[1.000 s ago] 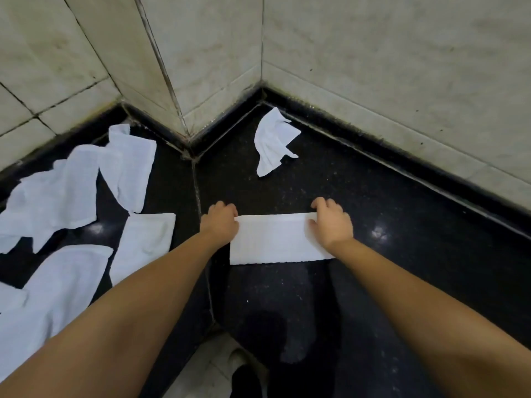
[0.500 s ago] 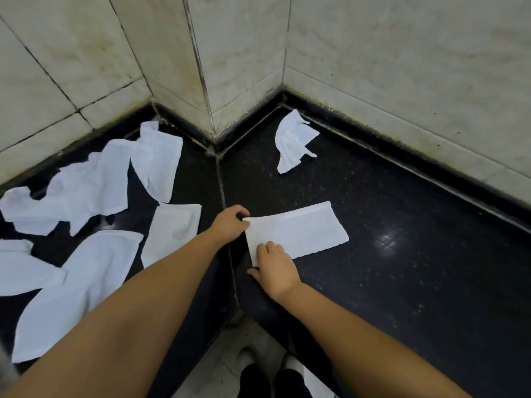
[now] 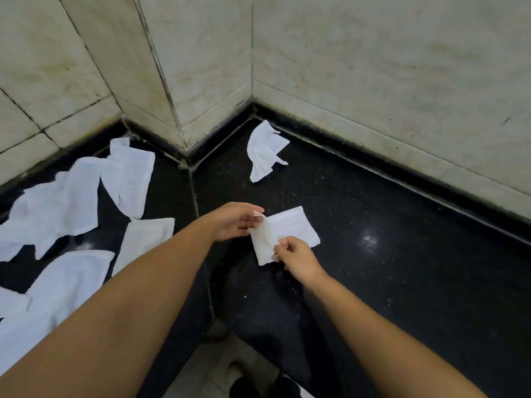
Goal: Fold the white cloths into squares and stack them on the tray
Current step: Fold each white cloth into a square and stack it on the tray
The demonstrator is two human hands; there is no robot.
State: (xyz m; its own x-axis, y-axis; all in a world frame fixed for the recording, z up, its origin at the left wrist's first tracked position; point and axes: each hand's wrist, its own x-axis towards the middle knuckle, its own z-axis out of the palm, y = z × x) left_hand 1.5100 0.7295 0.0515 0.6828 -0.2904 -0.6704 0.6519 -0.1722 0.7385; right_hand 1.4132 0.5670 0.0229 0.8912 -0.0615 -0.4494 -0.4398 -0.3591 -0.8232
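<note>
White loose cloths (image 3: pixel 71 196) lie scattered at the left of the black counter (image 3: pixel 402 254); left hand (image 3: pixel 232 222) pinches the folded cloth (image 3: pixel 290 231) at its far corner, right hand (image 3: pixel 298 257) pinches its lifted near edge; crumpled cloth (image 3: pixel 264 152) waits by the wall.

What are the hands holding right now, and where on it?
Both hold the folded white cloth: left hand pinches its lifted far-left corner, right hand its near-left edge.

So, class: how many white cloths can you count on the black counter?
About 7: one in the hands, one crumpled by the wall, and about five overlapping at left; more may lie out of frame.
</note>
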